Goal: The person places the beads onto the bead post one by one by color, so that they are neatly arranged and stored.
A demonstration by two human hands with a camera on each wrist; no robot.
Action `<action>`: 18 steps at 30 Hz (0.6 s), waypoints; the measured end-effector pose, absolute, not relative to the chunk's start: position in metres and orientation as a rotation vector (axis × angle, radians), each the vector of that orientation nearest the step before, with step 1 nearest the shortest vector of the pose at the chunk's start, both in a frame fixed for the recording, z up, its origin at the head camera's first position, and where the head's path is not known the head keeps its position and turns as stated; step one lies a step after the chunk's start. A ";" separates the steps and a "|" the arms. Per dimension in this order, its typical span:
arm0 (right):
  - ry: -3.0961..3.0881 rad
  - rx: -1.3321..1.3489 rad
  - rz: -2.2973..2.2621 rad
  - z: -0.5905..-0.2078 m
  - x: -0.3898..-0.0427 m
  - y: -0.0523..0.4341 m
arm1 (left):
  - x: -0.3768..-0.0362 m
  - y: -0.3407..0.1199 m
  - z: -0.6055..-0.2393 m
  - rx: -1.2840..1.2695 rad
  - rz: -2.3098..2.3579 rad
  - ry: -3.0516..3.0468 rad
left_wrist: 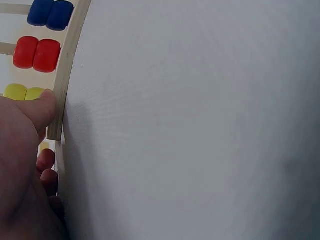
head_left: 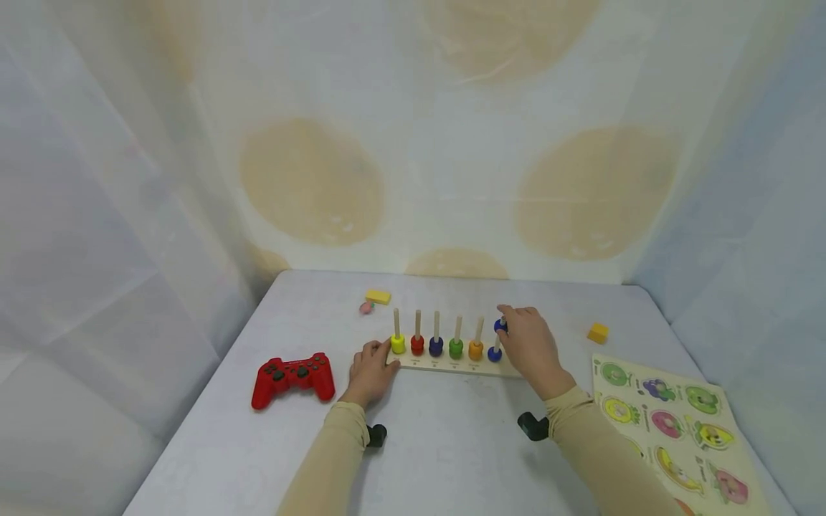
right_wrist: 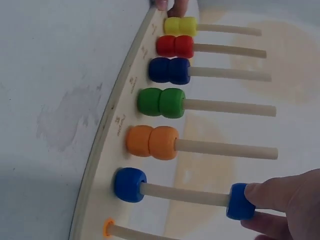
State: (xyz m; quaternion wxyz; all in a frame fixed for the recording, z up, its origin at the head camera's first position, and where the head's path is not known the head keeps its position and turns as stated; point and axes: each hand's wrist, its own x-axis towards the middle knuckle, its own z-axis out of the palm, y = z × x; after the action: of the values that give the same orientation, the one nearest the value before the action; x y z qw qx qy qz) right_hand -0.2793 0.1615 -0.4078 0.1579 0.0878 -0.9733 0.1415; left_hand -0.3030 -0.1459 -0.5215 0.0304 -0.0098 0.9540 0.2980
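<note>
A wooden bead-stacking board [head_left: 445,366] stands on the table with a row of upright pegs. Pairs of beads sit low on the yellow, red, dark blue, green [right_wrist: 161,102] and orange [right_wrist: 152,142] pegs. One blue bead [right_wrist: 130,185] rests at the base of the following peg. Around the tip of that same peg is another blue bead [right_wrist: 240,201], pinched by my right hand [head_left: 532,349]. My left hand [head_left: 371,371] grips the board's left end, thumb beside the yellow beads [left_wrist: 25,92]. The right hand hides the board's far right in the head view.
A red game controller [head_left: 293,378] lies at the left. Behind the board are a yellow block [head_left: 378,296] and a small pink piece [head_left: 366,308]. Another yellow block [head_left: 598,332] sits at the right, near a fruit picture board [head_left: 645,423]. Fabric walls surround the table.
</note>
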 end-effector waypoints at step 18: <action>-2.589 0.296 0.095 -0.450 -0.279 0.165 | -0.300 -0.145 -0.515 -0.037 0.915 2.934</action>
State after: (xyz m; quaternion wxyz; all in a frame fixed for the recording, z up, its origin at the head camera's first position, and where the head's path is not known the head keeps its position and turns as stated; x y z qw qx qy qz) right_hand -0.2793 0.1650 -0.4504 0.2638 0.1096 -0.9577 0.0351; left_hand -0.2999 -0.1452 -0.5150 0.0341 -0.0120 0.9541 0.2975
